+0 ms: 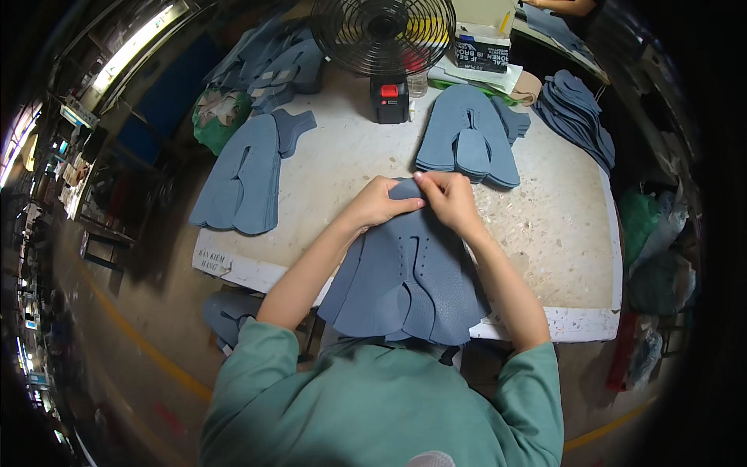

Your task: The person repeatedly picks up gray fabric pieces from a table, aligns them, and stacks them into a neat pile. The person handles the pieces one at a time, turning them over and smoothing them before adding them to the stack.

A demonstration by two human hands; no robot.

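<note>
A fan of blue-grey leather shoe upper pieces (377,272) hangs over the table's near edge in front of me, with punched holes and a slot in the top one. My left hand (381,204) grips its far, rounded end, the thumb lying across the top. Beside it, my right hand (450,198) pinches the same end between thumb and fingers. The two thumbs are close together. Just beyond my right hand lies a neat stack of similar leather pieces (475,121). Another stack of leather pieces (241,183) rests at the table's left side.
On the white table (537,257), a caged fan (385,35) stands at the back on a black base. More leather pieces (572,113) are piled at the right edge. A box (481,53) sits behind. A green bag (220,121) is at the left; another person's arm (564,6) shows at the top.
</note>
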